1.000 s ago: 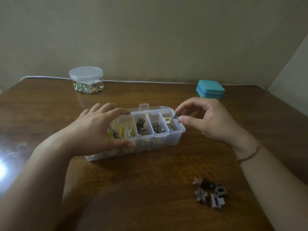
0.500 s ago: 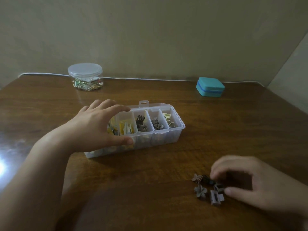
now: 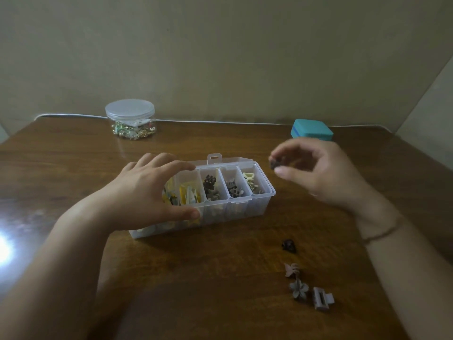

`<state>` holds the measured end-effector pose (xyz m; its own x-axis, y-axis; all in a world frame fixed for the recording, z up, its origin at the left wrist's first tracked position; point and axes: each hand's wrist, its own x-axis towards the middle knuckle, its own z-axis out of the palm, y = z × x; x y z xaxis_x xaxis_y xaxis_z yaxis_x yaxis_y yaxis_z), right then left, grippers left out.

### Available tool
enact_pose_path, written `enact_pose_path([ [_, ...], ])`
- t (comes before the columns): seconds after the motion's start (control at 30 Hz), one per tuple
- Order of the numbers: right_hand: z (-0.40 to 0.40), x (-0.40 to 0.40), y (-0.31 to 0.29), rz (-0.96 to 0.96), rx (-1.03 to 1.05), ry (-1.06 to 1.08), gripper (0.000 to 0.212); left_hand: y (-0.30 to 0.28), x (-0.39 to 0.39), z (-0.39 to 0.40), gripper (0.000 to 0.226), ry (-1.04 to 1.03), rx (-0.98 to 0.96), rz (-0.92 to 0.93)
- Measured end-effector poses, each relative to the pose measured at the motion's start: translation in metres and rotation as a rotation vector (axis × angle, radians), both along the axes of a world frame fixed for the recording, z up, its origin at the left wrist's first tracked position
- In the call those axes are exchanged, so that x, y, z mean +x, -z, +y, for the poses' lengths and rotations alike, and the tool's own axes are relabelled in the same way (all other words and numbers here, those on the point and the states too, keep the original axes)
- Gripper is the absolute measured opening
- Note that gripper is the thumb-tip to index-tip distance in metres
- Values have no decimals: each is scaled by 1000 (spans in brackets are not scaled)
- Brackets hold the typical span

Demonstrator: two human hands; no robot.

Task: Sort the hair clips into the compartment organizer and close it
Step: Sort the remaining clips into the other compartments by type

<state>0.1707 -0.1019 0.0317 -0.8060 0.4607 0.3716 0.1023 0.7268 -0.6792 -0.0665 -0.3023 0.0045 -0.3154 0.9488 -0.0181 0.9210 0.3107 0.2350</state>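
Wooden table (image 3: 220, 278): lidded jar (image 3: 130, 119) and teal case (image 3: 311, 130) behind organizer (image 3: 235, 209).

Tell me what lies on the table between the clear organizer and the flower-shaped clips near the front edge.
In the head view, one small dark clip lies alone between the organizer and the flower-shaped clips; otherwise bare wood.

Setting: a domestic room, most likely a bedroom or dressing area. Indicators: a varnished wooden counter (image 3: 73, 168) placed against a plain painted wall (image 3: 220, 57), with a thin white cable (image 3: 220, 121) running along the rear edge. Personal accessory storage stands on it: a clear lidded jar (image 3: 130, 119) of small gold-coloured trinkets, a teal case (image 3: 311, 129), and a clear compartment organizer (image 3: 245, 209) containing hair clips.
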Motion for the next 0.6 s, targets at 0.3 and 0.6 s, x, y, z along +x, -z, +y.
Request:
enact_pose_path([
  [0.3,-3,4,14,-121,166,121,24,0,-1,-1,101,7,14,-2],
  [0.6,-17,47,35,-649,178,-270,26,-1,0,0,102,5,7,-10],
])
